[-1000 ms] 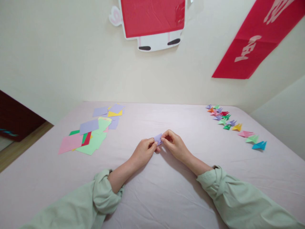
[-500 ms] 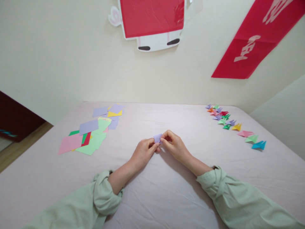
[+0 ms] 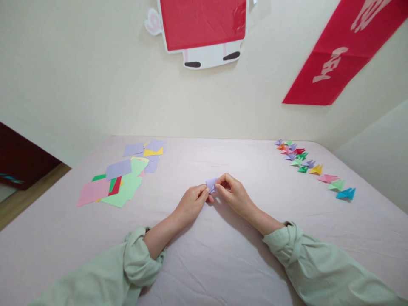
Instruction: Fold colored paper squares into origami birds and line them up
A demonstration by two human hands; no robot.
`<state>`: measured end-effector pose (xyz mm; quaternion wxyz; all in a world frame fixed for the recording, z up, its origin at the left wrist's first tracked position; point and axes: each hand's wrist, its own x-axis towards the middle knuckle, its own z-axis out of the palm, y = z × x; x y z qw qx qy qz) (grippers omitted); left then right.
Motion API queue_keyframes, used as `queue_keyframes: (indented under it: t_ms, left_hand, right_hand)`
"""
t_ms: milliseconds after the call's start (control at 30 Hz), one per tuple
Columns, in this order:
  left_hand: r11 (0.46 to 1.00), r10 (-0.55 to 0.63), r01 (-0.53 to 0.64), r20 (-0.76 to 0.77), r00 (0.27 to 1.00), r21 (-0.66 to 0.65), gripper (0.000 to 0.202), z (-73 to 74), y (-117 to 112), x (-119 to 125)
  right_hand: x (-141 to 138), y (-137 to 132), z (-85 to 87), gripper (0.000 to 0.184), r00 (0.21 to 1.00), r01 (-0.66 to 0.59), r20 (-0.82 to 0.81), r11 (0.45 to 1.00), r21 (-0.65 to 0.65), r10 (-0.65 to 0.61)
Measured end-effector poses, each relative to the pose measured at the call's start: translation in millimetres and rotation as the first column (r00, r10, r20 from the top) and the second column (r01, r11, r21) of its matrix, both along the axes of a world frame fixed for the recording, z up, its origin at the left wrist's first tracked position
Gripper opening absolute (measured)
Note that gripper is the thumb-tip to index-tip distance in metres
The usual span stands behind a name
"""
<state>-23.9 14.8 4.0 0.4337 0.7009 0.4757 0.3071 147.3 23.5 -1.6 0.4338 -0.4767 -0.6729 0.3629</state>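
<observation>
A small folded piece of lilac paper (image 3: 211, 183) is pinched between my two hands, just above the middle of the pale cloth-covered table (image 3: 210, 255). My left hand (image 3: 195, 202) is closed on its left and lower edge, thumb on top. On the other side, my right hand (image 3: 233, 192) grips the right edge between thumb and forefinger. The fingertips cover parts of the paper, so its full shape is hidden.
Loose paper sheets (image 3: 119, 170) in lilac, green, pink, red and yellow overlap on the left. Several small folded paper figures (image 3: 316, 169) in many colours form a slanting row on the right. Behind the table rises a wall (image 3: 207, 106) with red decorations (image 3: 204, 25).
The left thumb has slid slightly down and left, so more of the lilac paper shows. My right fingers have shifted a touch to the right.
</observation>
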Motion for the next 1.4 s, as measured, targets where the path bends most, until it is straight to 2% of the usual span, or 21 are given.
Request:
queue_keyframes:
  t_ms: [467, 967, 1400]
  left_hand:
    - [0.997, -0.050, 0.051, -0.013, 0.999, 0.057, 0.037, 1.3, 1.3, -0.1]
    - [0.998, -0.034, 0.033, 0.011, 0.999, 0.062, 0.032, -2.5, -0.1, 0.3]
    - [1.000, -0.024, 0.025, 0.051, 0.998, -0.007, 0.040, -0.5, 0.5, 1.5]
  right_hand:
    - [-3.1, -2.7, -1.3, 0.008, 0.998, 0.048, 0.028, 0.999, -0.008, -0.048]
    - [-4.0, -3.0, 0.3, 0.007, 0.999, 0.035, 0.001, 0.999, -0.013, -0.035]
    - [-3.2, -3.7, 2.6, 0.007, 1.000, 0.025, -0.011, 1.000, 0.002, -0.025]
